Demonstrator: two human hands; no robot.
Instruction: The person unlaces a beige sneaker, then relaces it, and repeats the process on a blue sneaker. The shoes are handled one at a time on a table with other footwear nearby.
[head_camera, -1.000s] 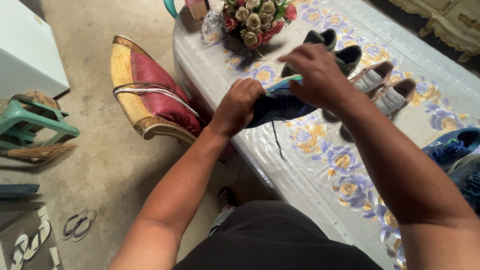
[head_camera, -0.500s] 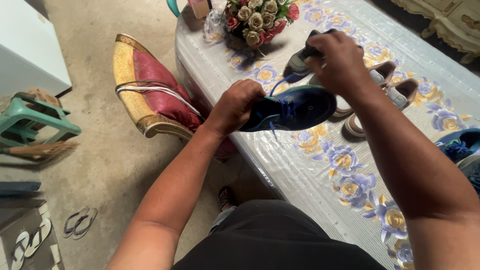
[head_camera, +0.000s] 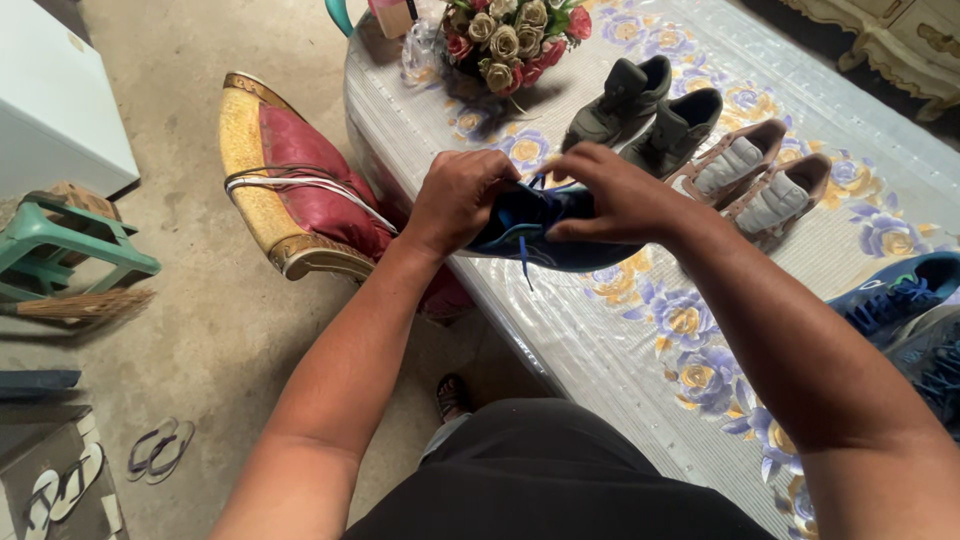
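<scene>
— Since half a second ago our right hand has come down from the raised lace onto the blue shoe, and the shoe has turned more side-on to us.

— Right. Its fingers now lie curled over the top of the shoe, thumb underneath, pinching the upper near the laces. Our left hand is closed round the heel end, fingers pressed together and wrapped over it.

— So the shoe hangs between both hands, just above the near left edge of the tabletop, with a loose lace end dangling below.

— We judge it light and soft in the upper, stiffer at the sole. The heel and the sole edge look like the firm places to hold; the lace would slip through.

— Beyond it stand the dark pair and the brown pair, with the flower bunch at the far left corner and another blue shoe by the right edge.
</scene>
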